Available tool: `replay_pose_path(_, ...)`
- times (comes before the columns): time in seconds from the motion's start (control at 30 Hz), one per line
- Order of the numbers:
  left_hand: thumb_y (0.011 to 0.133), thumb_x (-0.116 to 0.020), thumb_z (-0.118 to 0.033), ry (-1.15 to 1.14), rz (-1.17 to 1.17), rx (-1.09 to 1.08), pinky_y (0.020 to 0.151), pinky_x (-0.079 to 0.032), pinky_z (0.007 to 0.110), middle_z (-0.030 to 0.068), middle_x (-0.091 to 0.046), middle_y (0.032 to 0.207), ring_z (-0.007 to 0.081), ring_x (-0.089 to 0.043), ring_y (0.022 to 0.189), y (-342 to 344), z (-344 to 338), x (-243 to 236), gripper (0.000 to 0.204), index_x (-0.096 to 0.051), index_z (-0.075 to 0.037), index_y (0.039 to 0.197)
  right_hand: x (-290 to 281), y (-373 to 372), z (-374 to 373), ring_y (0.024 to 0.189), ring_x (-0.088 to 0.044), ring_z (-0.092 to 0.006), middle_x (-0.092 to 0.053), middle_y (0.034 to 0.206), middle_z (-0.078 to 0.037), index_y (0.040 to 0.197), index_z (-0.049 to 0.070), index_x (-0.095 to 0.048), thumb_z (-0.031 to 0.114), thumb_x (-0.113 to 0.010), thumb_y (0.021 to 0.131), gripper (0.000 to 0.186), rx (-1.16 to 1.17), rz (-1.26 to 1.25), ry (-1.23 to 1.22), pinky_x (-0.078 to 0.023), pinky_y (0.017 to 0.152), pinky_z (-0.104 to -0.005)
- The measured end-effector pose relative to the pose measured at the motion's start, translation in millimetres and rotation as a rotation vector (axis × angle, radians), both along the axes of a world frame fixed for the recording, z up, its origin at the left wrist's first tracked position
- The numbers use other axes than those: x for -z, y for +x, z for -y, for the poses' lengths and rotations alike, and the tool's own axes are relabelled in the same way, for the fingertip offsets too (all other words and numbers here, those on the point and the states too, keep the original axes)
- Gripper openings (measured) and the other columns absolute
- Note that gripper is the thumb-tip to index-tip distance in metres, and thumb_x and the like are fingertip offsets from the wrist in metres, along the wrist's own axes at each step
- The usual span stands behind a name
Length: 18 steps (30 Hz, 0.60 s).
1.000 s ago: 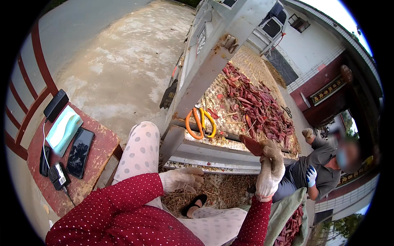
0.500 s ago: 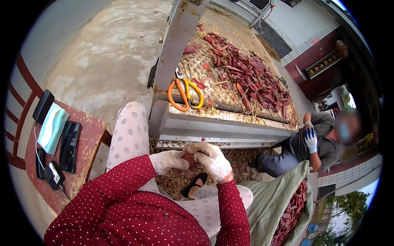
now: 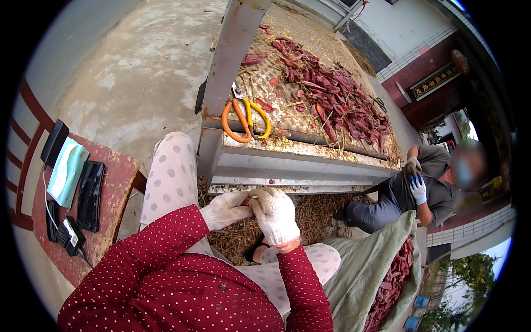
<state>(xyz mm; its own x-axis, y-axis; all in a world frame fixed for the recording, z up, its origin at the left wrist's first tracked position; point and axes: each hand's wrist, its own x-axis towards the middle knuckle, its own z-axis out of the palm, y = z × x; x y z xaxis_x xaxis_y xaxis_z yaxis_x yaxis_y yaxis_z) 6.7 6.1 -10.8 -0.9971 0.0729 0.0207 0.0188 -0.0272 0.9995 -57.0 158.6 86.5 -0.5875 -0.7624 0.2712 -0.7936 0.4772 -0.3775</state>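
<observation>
Single head-worn fisheye view, looked steeply down from close above lap; hands point(image 3: 260, 213) sat lower centre, metal tabletop point(image 3: 287, 152) upper centre, wooden chair point(image 3: 110, 182) left edge.

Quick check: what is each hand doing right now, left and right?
Left hand: gloved, closed, pinching a small piece.
Right hand: gloved, closed on the same piece.
</observation>
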Motion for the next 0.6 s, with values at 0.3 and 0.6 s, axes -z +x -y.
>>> replay_pose_path(0.3, 0.087, -0.065, -0.022, -0.507, -0.081, -0.064, 0.073, -0.054, 0.044, 0.0217, -0.066, 0.083, 0.0397, -0.067, 0.081, 2, 2, -10, 0.024, -0.064, -0.004, 0.102, 13, 17, 5, 0.078, -0.065, -0.0265, -0.069, 0.087, -0.016, 0.092, -0.003, -0.07, 0.008, -0.061, 0.091, 0.015, 0.201, 0.615, -0.446, -0.052, 0.075, -0.0351)
replay_pose_path(0.6, 0.089, -0.064, -0.03, -0.829, -0.152, -0.047, 0.071, -0.053, 0.048, 0.0188, -0.068, 0.082, 0.0413, -0.067, 0.082, -6, 3, 0, 0.026, -0.065, -0.005, 0.098, 26, 15, 4, 0.061, -0.049, -0.0095, -0.061, 0.078, -0.001, 0.086, 0.002, -0.068, 0.013, -0.057, 0.096, 0.018, 0.423, 1.263, -0.759, -0.04, 0.056, -0.0241)
